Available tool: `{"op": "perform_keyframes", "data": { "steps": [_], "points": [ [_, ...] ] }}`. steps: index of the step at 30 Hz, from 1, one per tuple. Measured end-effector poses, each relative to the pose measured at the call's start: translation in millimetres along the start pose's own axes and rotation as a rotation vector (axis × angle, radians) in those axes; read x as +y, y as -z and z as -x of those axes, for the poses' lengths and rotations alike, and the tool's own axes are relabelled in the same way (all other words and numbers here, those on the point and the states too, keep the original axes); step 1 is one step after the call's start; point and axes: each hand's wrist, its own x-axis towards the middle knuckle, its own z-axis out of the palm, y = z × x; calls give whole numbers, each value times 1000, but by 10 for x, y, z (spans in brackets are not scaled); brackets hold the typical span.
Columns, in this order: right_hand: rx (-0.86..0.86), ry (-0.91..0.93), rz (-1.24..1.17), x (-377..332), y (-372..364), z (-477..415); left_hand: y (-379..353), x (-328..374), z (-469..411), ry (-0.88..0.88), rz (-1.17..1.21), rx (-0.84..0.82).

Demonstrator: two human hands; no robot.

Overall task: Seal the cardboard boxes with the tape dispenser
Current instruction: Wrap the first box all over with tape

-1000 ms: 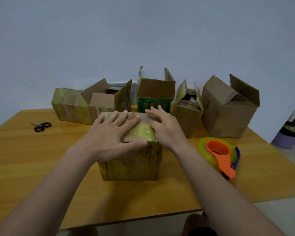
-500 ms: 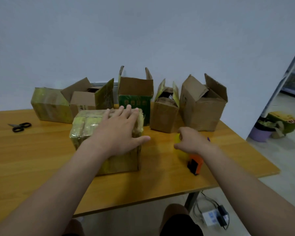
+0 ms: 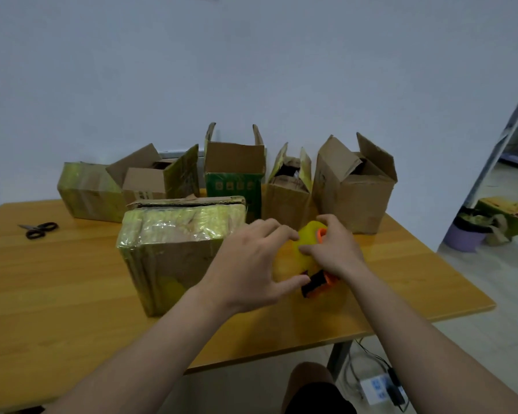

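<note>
dispenser: the yellow tape dispenser with an orange handle sits just right of the near box, low over the wooden worktop, can't tell if it's actually lifted clear
pointing: black cutter end faces back at me and a bit left, fat roll end faces the far boxes, so the long axis runs near-to-far, slightly slanted
right hand: curled over the roll and handle, proper grip
left hand: fingers spread, right up against the roll and cutter, can't tell if it touches
what changed: a second ago both hands were flat on the box top smoothing tape, now both are off it and the right has grabbed the dispenser, so I'd guess another strip is coming
box: brown cardboard box wrapped in yellowish tape, back edge of the lid looks gappy
further out: open-flapped cardboard boxes along the wall, black scissors far left
</note>
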Motion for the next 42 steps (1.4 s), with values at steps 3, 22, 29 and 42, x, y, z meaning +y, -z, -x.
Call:
{"op": "perform_keyframes", "data": {
  "steps": [3,22,29,42],
  "points": [
    [44,-33,-275,-154,18,85,-103,80,5,3,6,-47],
    [25,83,-671,-378,-121,439,-77,24,129,122,216,1],
    [62,148,-657,-319,-81,464,-67,21,76,61,203,-24],
    [111,134,-640,-253,-144,416,-129,26,209,27,216,-32]
  ]
}}
